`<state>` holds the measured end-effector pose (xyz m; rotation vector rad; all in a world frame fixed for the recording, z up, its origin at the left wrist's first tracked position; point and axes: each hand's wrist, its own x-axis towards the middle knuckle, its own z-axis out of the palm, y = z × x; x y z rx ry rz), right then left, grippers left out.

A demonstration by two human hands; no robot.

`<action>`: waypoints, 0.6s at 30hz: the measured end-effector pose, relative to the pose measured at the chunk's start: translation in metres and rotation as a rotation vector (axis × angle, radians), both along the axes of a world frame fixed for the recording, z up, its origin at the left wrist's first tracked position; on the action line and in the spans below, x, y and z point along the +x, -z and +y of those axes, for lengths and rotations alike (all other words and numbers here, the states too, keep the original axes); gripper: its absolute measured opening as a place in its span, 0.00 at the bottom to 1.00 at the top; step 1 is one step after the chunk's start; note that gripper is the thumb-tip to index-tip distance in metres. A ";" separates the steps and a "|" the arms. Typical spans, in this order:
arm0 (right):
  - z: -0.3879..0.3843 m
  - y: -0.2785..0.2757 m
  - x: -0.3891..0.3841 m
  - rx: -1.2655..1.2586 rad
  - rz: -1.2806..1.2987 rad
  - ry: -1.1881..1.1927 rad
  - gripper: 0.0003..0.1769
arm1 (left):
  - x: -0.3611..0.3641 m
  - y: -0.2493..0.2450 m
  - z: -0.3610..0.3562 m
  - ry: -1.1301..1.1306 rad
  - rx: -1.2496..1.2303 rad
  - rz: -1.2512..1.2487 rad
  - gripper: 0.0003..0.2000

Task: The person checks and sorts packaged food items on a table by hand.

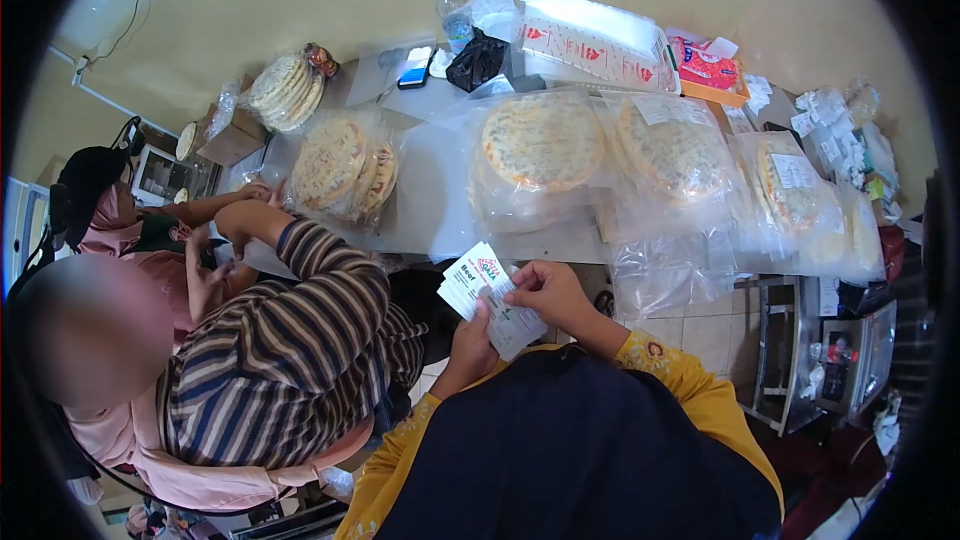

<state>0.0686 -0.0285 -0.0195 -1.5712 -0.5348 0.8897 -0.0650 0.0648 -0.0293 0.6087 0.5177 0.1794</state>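
Note:
A small stack of printed paper labels (470,285), the top one reading "Beef" under a red and green logo, is fanned out above my lap. My left hand (472,348) grips the stack from below, thumb across its face. At the upper right edge, my right hand (552,295) pinches the labels between thumb and fingers. Just beyond, on the table, lie bagged flat round pizzas (543,140) in clear plastic. A second bagged pile (672,145) to its right bears a white label, as does a third bagged pile (790,180).
Grey table (425,175) carries more pizzas (335,162) at left, a phone (416,68), a black plastic bag (478,60), a water bottle (455,18) and a roll of printed film (597,48). Empty clear bags (670,270) hang over the front edge. A co-worker's striped sleeve (320,275) is close on my left.

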 end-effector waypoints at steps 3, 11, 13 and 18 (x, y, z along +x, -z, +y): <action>-0.002 -0.002 0.005 -0.019 0.072 -0.005 0.12 | 0.003 -0.010 0.000 0.000 0.035 0.060 0.18; -0.019 0.008 0.024 -0.070 0.292 0.034 0.09 | 0.010 0.010 0.002 0.013 -0.168 0.096 0.18; -0.028 0.017 0.031 -0.057 0.451 0.101 0.07 | 0.013 0.007 0.001 -0.017 -0.164 0.085 0.18; -0.049 0.020 0.050 0.010 0.594 0.339 0.05 | 0.014 0.005 0.008 -0.071 -0.168 0.116 0.16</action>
